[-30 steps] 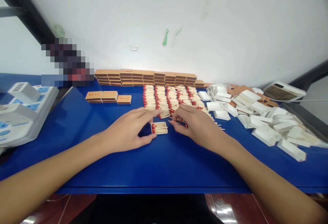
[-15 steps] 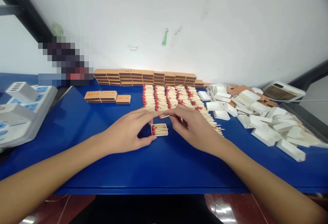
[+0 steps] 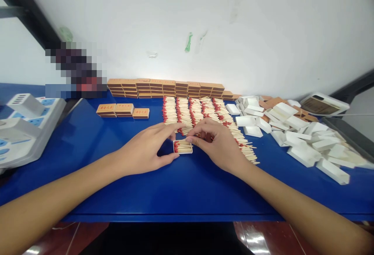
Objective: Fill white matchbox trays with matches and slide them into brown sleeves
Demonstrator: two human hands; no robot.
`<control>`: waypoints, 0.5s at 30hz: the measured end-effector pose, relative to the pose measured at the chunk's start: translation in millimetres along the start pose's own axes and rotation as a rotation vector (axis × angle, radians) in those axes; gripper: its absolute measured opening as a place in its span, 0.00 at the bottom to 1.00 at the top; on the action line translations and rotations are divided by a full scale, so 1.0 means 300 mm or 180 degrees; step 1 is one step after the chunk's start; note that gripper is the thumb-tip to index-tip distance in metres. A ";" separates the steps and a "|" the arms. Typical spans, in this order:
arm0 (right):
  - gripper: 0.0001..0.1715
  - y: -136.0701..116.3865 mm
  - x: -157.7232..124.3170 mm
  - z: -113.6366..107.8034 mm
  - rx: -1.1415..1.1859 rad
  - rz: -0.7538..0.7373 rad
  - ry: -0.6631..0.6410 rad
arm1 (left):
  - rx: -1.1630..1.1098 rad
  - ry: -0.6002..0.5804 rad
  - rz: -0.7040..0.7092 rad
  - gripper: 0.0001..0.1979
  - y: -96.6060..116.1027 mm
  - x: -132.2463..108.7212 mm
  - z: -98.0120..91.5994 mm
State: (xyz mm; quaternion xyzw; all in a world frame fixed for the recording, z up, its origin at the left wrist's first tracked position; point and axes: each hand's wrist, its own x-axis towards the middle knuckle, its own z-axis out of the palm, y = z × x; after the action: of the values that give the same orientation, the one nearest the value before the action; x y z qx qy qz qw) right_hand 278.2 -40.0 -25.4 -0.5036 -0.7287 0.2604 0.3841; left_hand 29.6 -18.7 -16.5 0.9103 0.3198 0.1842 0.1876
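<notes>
A small white matchbox tray [image 3: 183, 153] with red-headed matches [image 3: 182, 146] inside lies on the blue table in front of me. My left hand [image 3: 149, 148] grips its left end, thumb at the front corner and fingers behind. Over the tray's right end, my right hand [image 3: 214, 144] has thumb and forefinger pinched on a few matches; how many is hidden by the fingertips. Just beyond both hands, loose matches [image 3: 182, 111] lie in several rows, heads to the left, partly covered by my right hand.
Closed matchboxes [image 3: 178, 87] are stacked along the wall, and a few more [image 3: 124, 109] stand at left. White empty trays [image 3: 300, 152] heap up on the right, mixed with brown sleeves. A phone [image 3: 324, 105] leans behind them. A power strip [image 3: 43, 130] sits far left.
My right hand has come down to the tray's right end, its thumb and forefinger closing on matches there. The left hand keeps its place at the tray.
</notes>
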 end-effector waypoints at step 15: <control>0.05 -0.018 -0.019 -0.037 -0.0770 -0.0558 -0.0611 | 0.0060 -0.0098 -0.0045 0.33 -0.003 0.001 0.000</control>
State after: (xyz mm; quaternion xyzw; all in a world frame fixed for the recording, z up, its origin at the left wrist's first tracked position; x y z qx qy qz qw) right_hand 285.5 -47.3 -16.5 -0.4535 -0.8292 0.1832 0.2707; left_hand 29.4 -17.8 -16.8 0.9125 0.3250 0.1658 0.1851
